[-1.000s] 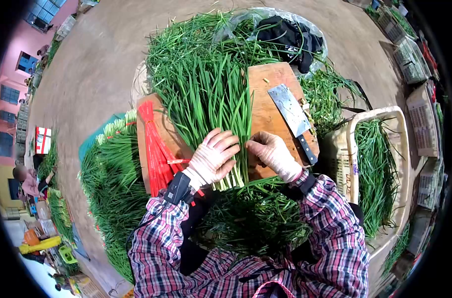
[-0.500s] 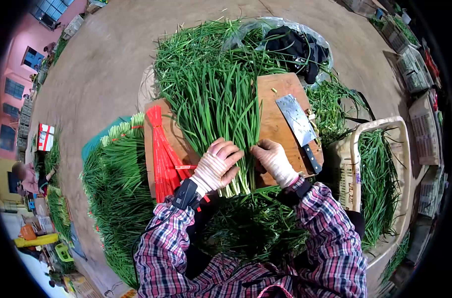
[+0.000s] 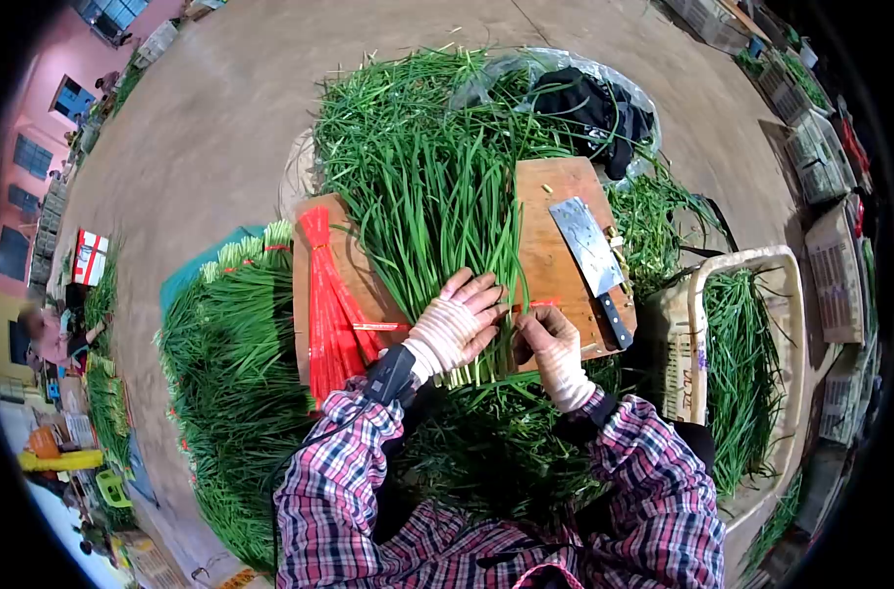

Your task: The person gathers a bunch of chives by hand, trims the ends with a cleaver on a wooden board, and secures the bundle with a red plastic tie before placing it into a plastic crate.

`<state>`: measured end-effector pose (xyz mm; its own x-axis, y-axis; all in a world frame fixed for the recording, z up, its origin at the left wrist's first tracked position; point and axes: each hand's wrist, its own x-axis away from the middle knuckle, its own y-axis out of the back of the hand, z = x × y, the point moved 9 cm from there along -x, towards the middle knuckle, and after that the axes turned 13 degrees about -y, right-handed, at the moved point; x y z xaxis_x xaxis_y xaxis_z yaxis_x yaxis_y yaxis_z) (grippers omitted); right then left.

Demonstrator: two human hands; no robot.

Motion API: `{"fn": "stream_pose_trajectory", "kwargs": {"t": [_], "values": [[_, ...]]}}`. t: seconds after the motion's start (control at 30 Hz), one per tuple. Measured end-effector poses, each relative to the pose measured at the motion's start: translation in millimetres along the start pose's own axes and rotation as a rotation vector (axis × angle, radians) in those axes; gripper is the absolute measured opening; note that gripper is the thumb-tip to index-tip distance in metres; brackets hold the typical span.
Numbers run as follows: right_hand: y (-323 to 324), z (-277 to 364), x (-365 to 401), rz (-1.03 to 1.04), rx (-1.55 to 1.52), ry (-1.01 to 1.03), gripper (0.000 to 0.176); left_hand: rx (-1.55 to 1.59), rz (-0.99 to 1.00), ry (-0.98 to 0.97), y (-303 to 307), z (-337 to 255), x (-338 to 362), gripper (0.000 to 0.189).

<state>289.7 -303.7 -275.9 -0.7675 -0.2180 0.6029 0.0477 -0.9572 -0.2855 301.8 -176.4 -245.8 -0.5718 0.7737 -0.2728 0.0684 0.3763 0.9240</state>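
A bunch of garlic chives (image 3: 437,216) lies on the wooden board (image 3: 548,240), leaves away from me and pale cut ends near me. My left hand (image 3: 459,319), wrapped in white at the palm, is laid over the stalks and holds them down. A red tie strip (image 3: 378,326) comes out on the left of the bunch, and its other end shows on the right. There my right hand (image 3: 550,344) has thumb and forefinger pinched together at that red end. A fan of red tie strips (image 3: 327,314) rests on the board's left part.
A cleaver (image 3: 586,245) lies on the board's right part. Tied chive bundles (image 3: 241,344) are stacked at the left. Loose chives (image 3: 388,103) and a black cloth (image 3: 584,108) in a plastic bag are behind. At right stands a cream basket (image 3: 697,344) of chives. A person (image 3: 50,334) is far left.
My right hand has shifted slightly right and closed into a pinch, and a red strip end now shows beside the bunch there. My left hand has moved slightly right, over the stalks.
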Motion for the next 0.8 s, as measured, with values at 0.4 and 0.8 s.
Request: {"fn": "stream_pose_trajectory", "kwargs": {"t": [0.4,0.8], "values": [[-71,19,117,0.67,0.673,0.213,0.017,-0.083,0.083,0.022,-21,1,2,0.046],[-40,48,50,0.38,0.723,-0.016,0.028,0.002,-0.096,0.004,11,5,11,0.061]]}}
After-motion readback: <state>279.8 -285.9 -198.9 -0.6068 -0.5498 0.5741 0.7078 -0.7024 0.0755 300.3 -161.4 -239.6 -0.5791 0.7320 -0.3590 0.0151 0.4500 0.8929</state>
